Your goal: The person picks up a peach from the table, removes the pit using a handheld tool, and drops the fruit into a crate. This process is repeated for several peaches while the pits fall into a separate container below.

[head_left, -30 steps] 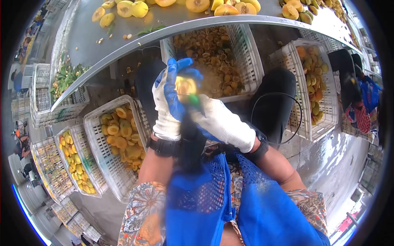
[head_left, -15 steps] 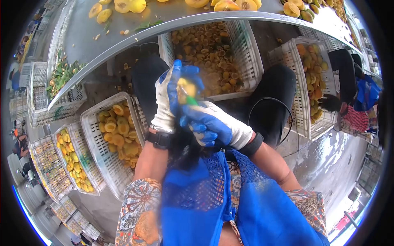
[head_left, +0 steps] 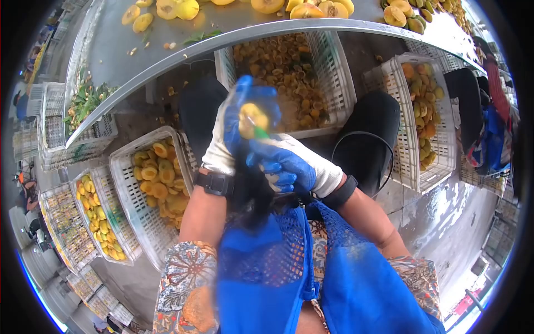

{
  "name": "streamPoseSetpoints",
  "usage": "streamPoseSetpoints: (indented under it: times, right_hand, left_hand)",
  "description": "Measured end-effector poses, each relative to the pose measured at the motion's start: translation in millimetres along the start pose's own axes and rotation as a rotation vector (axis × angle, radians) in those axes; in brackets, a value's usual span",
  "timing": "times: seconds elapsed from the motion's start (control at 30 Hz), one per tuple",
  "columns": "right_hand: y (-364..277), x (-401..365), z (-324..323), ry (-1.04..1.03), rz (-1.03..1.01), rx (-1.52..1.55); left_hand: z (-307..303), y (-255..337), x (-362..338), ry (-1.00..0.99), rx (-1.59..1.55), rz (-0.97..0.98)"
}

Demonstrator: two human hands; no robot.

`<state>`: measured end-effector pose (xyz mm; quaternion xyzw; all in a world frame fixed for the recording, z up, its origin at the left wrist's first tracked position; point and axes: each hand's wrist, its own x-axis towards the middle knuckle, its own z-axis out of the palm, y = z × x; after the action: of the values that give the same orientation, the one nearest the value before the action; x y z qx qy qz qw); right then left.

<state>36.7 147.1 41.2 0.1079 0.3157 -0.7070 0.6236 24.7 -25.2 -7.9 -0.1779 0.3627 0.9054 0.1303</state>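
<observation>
My left hand, in a blue-and-white work glove, is closed round a yellow peach half above my lap. Its cut face is turned toward me. My right hand, gloved the same way, grips a small green-handled tool. The tool's tip meets the peach's flesh; motion blur hides its exact shape. Beneath and beyond both hands, a white plastic crate holds many small brownish-yellow peach pieces.
Across the front runs a metal table bearing peach halves. To my left, a crate contains more halves. Another crate, with whole peaches, stands at my right. Beyond it is a person in blue.
The peach half has turned so more of its cut face shows, with the tool still against it. My hands stay nearly in place. The person at the right has shifted posture.
</observation>
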Motion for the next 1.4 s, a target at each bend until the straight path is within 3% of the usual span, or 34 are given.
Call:
streamPoseSetpoints:
  times: [0.1,0.23,0.3,0.37,0.47,0.57,0.6,0.7,0.73,0.83,0.97,1.0,1.1,1.23,1.4]
  right_hand:
    - [1.0,6.5,-1.9,-0.073,-0.023,0.039]
    - [12.7,0.0,6.9,0.058,-0.202,-0.2]
    - [4.6,-8.2,-6.6,-0.042,-0.004,-0.162]
    - [8.7,-7.7,-19.7,-0.193,0.094,0.154]
    - [12.9,-3.3,-22.0,-0.195,0.104,0.238]
    - [9.2,-7.9,-16.6,-0.026,0.142,-0.01]
    - [8.4,-6.8,-22.4,-0.124,0.177,0.099]
    - [15.6,-1.1,-32.9,-0.348,0.174,0.458]
    - [18.0,3.2,-34.0,-0.434,0.15,0.535]
    - [19.6,8.3,-33.7,-0.518,0.097,0.634]
    - [25.1,18.1,-40.0,-0.59,0.042,0.753]
    - [24.5,20.0,-38.5,-0.688,0.039,0.836]
    - [23.4,27.1,-45.8,-0.755,-0.025,0.871]
    - [17.3,20.1,-50.8,-0.744,-0.063,0.893]
    - [4.8,4.8,-49.9,-0.696,-0.175,0.699]
  left_hand:
    - [-4.1,-7.1,1.9,0.135,-0.001,0.196]
    - [9.6,3.2,-18.3,0.111,0.288,0.064]
    - [14.5,3.7,-17.5,0.098,0.354,-0.023]
    - [25.3,6.9,-18.3,0.086,0.401,-0.073]
    - [20.6,8.4,-14.9,0.0,0.511,-0.037]
    - [10.8,6.9,-15.1,-0.115,0.634,-0.019]
    - [9.3,6.7,-12.4,-0.154,0.665,-0.005]
    - [7.0,-1.0,-7.2,-0.294,0.756,0.436]
    - [11.2,5.4,-3.8,-0.111,0.557,0.052]
    - [27.2,8.3,-8.8,0.075,0.307,-0.053]
    - [23.1,-8.6,4.2,0.099,0.283,0.169]
    - [20.8,-14.8,7.2,0.102,0.307,0.248]
    - [26.1,-33.7,21.0,0.203,0.098,0.341]
    - [29.5,-42.8,41.5,0.183,-0.147,0.306]
    - [22.0,-18.8,40.6,0.336,0.427,0.478]
